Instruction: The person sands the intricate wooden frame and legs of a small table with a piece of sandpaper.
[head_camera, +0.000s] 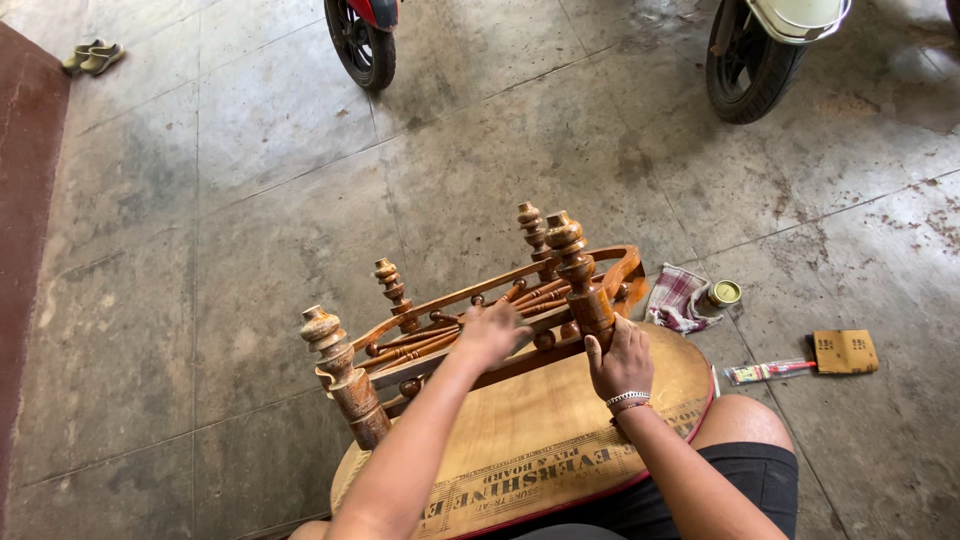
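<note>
Wooden stool upside down across my lap, both hands on its turned frame.

I judge this a steadying step on the concrete floor: my right hand is clenched round a near leg, my left hand lies loosely on the spindles, its hold unclear. Next calls for a firm hold. Small tin, checked cloth and sandpaper sit right.

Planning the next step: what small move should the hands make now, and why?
Probably slide the left hand along the rails: it lies flat on the upturned wooden table while the right hand grips a turned leg, steadying it.
</note>
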